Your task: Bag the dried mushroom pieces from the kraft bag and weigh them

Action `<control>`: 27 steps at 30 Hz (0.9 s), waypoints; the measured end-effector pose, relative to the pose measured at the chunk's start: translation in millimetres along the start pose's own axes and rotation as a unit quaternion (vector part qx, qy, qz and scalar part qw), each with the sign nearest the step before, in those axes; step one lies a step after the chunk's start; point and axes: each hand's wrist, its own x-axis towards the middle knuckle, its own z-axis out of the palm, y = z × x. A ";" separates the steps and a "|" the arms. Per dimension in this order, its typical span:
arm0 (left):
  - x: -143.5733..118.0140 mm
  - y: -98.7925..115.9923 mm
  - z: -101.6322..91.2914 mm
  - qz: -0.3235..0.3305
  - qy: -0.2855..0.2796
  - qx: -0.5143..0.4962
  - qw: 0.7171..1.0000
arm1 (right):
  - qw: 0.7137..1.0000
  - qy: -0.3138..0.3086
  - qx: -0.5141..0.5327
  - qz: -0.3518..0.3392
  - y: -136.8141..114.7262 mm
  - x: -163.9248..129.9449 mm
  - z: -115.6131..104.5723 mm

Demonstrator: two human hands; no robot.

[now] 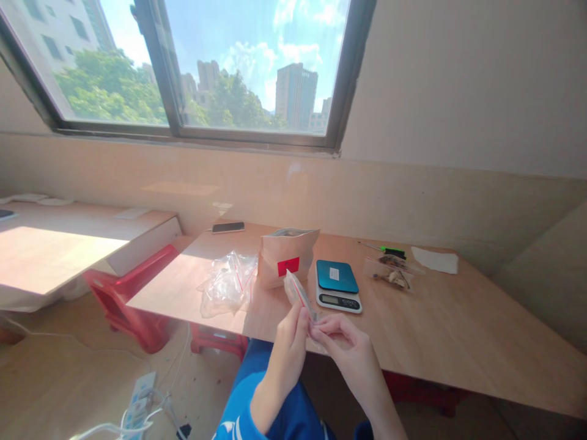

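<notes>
A small clear zip bag point(297, 288) with a red line along its seal is pinched between my two hands, just over the table's front edge. My left hand point(291, 336) grips it from the left, thumb and fingers pressed together. From the right, my right hand point(343, 339) pinches the bag's near end. What the bag holds is hard to make out. Right behind it stands an open paper pouch point(270, 260) with a red label point(288, 266). Beside the pouch sits a kitchen scale point(339, 301) with a blue top plate point(337, 276).
Loose clear zip bags point(229, 284) lie in a pile on the left. Further right are filled zip bags point(392, 273), a green-handled screwdriver point(392, 251) and a white paper point(435, 260). A phone point(228, 227) rests at the back. Red stools point(132, 293) stand below.
</notes>
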 end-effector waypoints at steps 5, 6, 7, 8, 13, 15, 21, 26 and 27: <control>-0.3 -1.9 -3.7 -0.009 0.005 0.012 1.000 | 0.997 -0.046 0.042 0.034 -3.1 -1.2 4.8; -0.6 -1.8 -4.0 -0.010 0.008 0.019 1.000 | 0.997 -0.050 0.046 0.040 -3.6 -1.4 6.3; -0.9 -1.7 -4.2 -0.011 0.011 0.027 1.000 | 0.996 -0.050 0.050 0.046 -3.7 -1.7 7.6; -1.5 -1.6 -4.4 -0.013 0.016 0.033 0.999 | 0.996 -0.047 0.052 0.050 -3.4 -1.9 8.7; -6.0 -3.2 -3.8 -0.059 0.041 -0.017 0.997 | 0.994 -0.073 0.056 0.065 -3.7 -3.5 9.4; -7.4 -5.0 -3.0 -0.077 0.065 -0.060 0.993 | 0.991 -0.106 0.049 0.071 -6.5 -4.6 9.2; -5.6 -7.8 -2.1 -0.074 0.078 -0.050 0.993 | 0.991 -0.118 0.033 0.051 -12.3 -8.2 15.9; -10.5 1.4 -3.9 -0.045 -0.013 0.000 0.999 | 0.998 0.026 0.012 0.051 1.8 -2.9 13.9; -13.5 3.5 -4.9 -0.031 -0.036 0.018 0.999 | 0.996 0.078 0.004 0.050 6.4 -0.6 9.2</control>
